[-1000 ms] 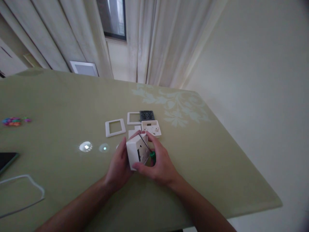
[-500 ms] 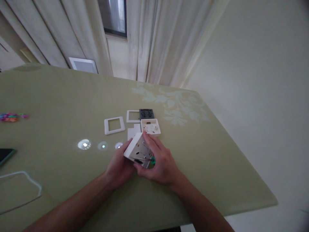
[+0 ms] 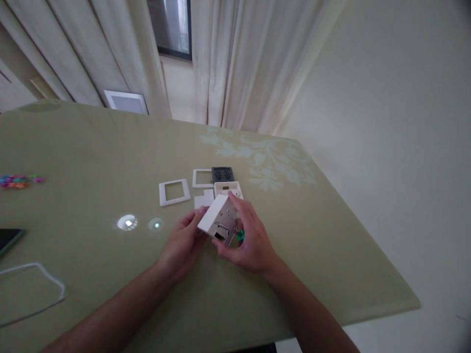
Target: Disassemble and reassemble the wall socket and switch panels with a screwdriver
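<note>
Both hands hold a white switch box (image 3: 220, 220) tilted above the green table (image 3: 91, 157), its open metal underside turned toward me. My left hand (image 3: 182, 242) grips the box's left edge with curled fingers. My right hand (image 3: 248, 240) wraps the box's right side and also carries a small screwdriver with a green handle (image 3: 240, 235), its thin shaft lying across the box's inside. Just beyond the hands lie a white switch module (image 3: 228, 189), a dark grey module (image 3: 222, 174), two white square frames (image 3: 174, 191) and small white covers (image 3: 204, 200).
At the table's left are colourful small pieces (image 3: 20, 181), a dark phone edge (image 3: 9, 239) and a white cable loop (image 3: 35, 289). Light spots (image 3: 127, 223) shine on the table. Curtains (image 3: 235, 63) and a window stand behind; the table's right edge drops to the floor.
The box has been turned between the hands from upright to tilted with its open underside facing me, and has shifted slightly right and away. The screwdriver has stayed in my right hand.
</note>
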`<move>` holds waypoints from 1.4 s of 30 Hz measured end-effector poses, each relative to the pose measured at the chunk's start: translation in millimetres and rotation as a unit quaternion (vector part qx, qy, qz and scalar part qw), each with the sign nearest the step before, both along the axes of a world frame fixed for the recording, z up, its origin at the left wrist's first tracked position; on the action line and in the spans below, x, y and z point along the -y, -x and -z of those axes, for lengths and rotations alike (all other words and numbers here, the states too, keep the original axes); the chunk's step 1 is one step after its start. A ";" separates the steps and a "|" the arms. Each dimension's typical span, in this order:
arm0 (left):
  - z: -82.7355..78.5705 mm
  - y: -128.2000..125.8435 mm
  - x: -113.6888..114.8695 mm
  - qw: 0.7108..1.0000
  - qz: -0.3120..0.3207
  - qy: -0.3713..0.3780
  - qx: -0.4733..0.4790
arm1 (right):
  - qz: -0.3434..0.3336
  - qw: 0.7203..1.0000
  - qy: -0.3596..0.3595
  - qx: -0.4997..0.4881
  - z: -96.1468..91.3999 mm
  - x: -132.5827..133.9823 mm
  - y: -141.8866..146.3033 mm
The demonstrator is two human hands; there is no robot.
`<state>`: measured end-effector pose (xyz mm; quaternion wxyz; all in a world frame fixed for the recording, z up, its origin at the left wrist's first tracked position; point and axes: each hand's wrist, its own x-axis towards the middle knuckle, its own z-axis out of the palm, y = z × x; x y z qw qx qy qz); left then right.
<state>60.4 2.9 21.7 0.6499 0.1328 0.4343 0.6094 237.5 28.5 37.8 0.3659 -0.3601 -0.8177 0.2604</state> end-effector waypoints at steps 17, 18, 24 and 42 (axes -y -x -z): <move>-4.1 10.0 2.1 0.996 0.050 -0.041 -0.063 | -0.113 0.888 0.339 -0.289 9.7 2.4 9.6; -1.5 12.8 -0.2 0.991 0.032 -0.059 -0.118 | -0.091 0.900 0.326 -0.274 7.8 2.2 9.1; 5.8 30.1 -8.8 0.844 -0.013 -0.225 -0.486 | 0.040 0.982 0.093 -0.159 8.4 4.6 6.0; 3.1 23.8 -2.4 0.805 0.050 -0.281 -0.520 | 0.018 0.995 -0.040 -0.086 5.7 4.0 5.5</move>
